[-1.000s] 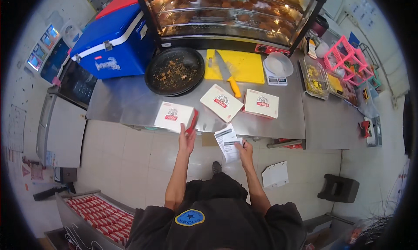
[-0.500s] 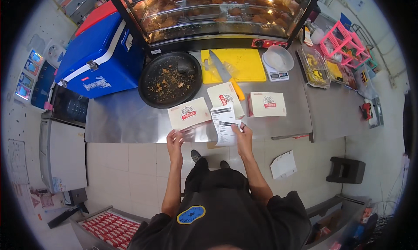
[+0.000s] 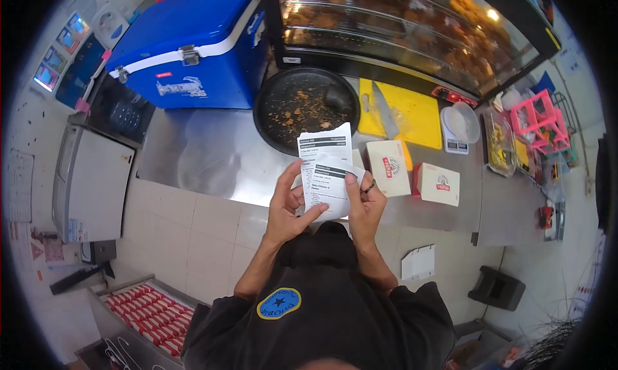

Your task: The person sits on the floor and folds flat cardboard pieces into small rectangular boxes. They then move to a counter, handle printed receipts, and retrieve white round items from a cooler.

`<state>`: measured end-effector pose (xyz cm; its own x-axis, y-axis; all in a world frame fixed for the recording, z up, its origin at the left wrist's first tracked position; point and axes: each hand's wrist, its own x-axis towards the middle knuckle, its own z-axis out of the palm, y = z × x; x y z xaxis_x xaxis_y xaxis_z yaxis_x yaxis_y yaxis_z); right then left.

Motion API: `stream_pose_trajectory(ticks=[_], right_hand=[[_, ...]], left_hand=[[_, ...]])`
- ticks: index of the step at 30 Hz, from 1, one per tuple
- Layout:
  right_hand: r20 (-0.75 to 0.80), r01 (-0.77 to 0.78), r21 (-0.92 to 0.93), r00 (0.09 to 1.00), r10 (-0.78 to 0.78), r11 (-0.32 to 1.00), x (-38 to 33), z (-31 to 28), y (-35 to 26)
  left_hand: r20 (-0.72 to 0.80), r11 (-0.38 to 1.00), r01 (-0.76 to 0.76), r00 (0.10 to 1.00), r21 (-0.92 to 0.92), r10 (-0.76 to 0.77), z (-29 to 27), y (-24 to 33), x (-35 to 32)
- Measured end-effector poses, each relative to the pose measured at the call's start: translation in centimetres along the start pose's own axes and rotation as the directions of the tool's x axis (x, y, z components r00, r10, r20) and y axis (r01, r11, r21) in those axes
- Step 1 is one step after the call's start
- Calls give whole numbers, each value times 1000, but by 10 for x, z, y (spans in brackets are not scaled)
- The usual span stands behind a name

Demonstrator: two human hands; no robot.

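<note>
Both my hands hold white paper slips in front of my chest. My left hand (image 3: 288,201) grips them from the left, and my right hand (image 3: 364,201) pinches the front slip (image 3: 329,191) from the right. A second, longer slip (image 3: 324,149) stands up behind it. Just past the slips, on the steel counter (image 3: 206,161), lie two white boxes with red marks: one (image 3: 389,168) beside my right hand, another (image 3: 441,184) farther right. A third box is hidden behind the slips.
A round black pan (image 3: 302,106) with crumbs sits behind the slips. A yellow cutting board (image 3: 415,112) with a knife (image 3: 386,115) lies to its right, then a white scale (image 3: 460,126). A blue cooler (image 3: 193,51) stands left, a glass food display (image 3: 399,28) behind.
My left hand left the white box on the counter and joined my right hand on the slips, which I have raised toward my chest. My view has shifted closer to the counter.
</note>
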<state>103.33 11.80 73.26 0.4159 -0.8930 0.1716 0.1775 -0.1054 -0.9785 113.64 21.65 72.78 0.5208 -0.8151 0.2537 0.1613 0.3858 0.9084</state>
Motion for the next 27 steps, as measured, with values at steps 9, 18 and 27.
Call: stream_pose_trajectory(ticks=[9,18,27], right_hand=[[163,20,-123,987,0,992,29,36,0],[183,26,-37,983,-19,999,66,55,9],[208,-49,-7,977,49,999,81,59,11]], left_hand=[[-24,975,-97,994,200,104,-37,16,16],[-165,979,-34,984,200,68,-49,21,40],[-205,988,40,979,151,-9,-55,22,57]])
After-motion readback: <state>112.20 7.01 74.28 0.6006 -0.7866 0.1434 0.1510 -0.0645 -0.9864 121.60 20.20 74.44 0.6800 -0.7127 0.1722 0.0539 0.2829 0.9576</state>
